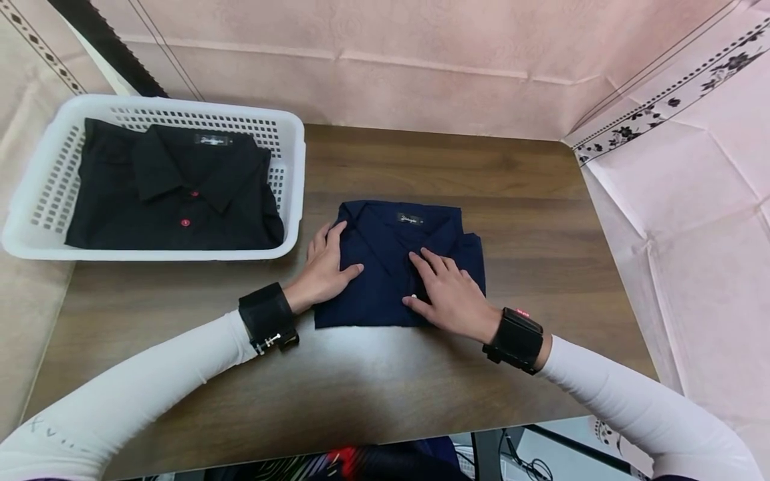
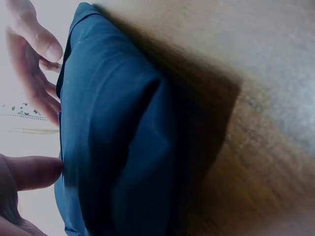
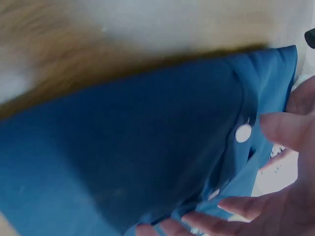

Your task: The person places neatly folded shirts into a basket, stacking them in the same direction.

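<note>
A folded navy shirt (image 1: 385, 294) lies on the wooden table, collar toward the far side, a dark label inside its neck. My left hand (image 1: 325, 267) rests along the shirt's left edge, thumb reaching over the fabric and fingers pointing away from me. On the front of the shirt, right of the middle, my right hand (image 1: 454, 297) lies with fingers spread, close to the button placket. In the right wrist view a white button (image 3: 243, 133) shows beside the thumb. The left wrist view shows the shirt's folded side (image 2: 113, 123) with the left thumb (image 2: 39, 172) at its top.
At the back left stands a white perforated basket (image 1: 295, 180) holding a folded black shirt (image 1: 234, 200) with red buttons. Pale patterned cloth (image 1: 421, 80) hangs behind the table (image 1: 373, 387) and at its sides. Cables (image 1: 532, 467) show below the front edge.
</note>
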`<state>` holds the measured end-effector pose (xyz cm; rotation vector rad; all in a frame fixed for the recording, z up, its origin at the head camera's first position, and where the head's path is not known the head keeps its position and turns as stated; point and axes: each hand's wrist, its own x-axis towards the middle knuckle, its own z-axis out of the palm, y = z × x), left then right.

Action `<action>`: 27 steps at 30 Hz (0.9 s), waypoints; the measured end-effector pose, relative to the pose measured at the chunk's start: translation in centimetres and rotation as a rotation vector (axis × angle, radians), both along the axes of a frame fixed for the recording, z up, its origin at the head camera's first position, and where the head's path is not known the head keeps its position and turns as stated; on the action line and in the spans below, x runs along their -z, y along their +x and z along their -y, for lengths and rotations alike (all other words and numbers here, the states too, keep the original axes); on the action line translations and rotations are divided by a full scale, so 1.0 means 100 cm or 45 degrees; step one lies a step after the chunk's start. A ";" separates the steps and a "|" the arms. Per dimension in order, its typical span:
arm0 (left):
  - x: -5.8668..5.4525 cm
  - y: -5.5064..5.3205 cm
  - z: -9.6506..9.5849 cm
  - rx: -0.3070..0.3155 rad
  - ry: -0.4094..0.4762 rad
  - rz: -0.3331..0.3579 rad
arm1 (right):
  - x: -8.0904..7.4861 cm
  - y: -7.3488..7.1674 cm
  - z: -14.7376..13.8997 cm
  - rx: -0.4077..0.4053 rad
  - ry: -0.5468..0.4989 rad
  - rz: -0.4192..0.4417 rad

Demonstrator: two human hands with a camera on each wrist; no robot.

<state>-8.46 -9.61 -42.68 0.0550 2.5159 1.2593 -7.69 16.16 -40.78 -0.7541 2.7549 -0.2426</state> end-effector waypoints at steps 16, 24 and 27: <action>-0.004 0.000 0.007 -0.055 0.108 0.095 | -0.001 -0.046 -0.093 0.527 -0.116 0.284; -0.010 -0.003 0.012 -0.275 0.447 0.425 | -0.003 -0.047 -0.090 0.796 -0.684 0.862; -0.012 -0.004 0.014 -0.373 0.615 0.530 | -0.003 -0.049 -0.086 0.869 -0.823 1.005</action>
